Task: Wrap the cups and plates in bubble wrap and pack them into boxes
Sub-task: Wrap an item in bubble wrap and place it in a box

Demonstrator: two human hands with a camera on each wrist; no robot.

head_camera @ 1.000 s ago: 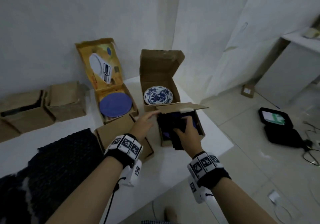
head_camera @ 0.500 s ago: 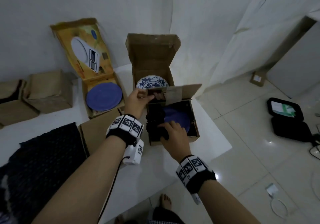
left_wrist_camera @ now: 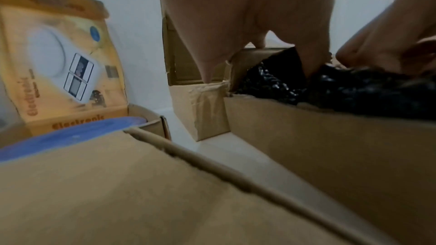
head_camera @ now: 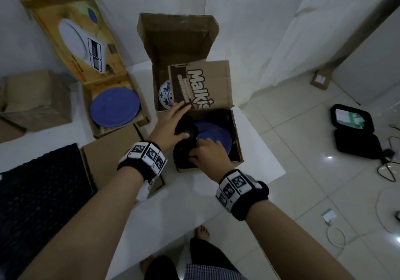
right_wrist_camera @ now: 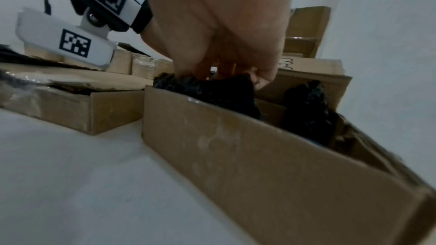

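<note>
An open cardboard box [head_camera: 237,147] with a printed lid [head_camera: 207,85] stands at the table's right end. Inside lie a blue plate [head_camera: 214,134] and crumpled black bubble wrap [head_camera: 184,150] along its left side. My left hand [head_camera: 171,124] reaches in with straight fingers against the lid's lower edge and its thumb on the wrap. My right hand [head_camera: 207,154] grips the wrap at the box's near left corner. The right wrist view has the right hand's fingers [right_wrist_camera: 224,59] curled into the wrap [right_wrist_camera: 226,92]. The left wrist view has the left hand's thumb [left_wrist_camera: 309,59] pressed into the wrap [left_wrist_camera: 354,94].
Behind it an open brown box holds a blue-and-white plate [head_camera: 165,93]. A yellow scale box [head_camera: 71,41] holds another blue plate [head_camera: 114,106]. A flat carton [head_camera: 108,163] and a black bubble wrap sheet [head_camera: 41,193] lie to the left. The table edge [head_camera: 277,171] is close on the right.
The printed lid has swung from nearly flat to upright. My left hand dropped from the lid's edge into the box. My right hand shifted onto the wrap at the near corner.
</note>
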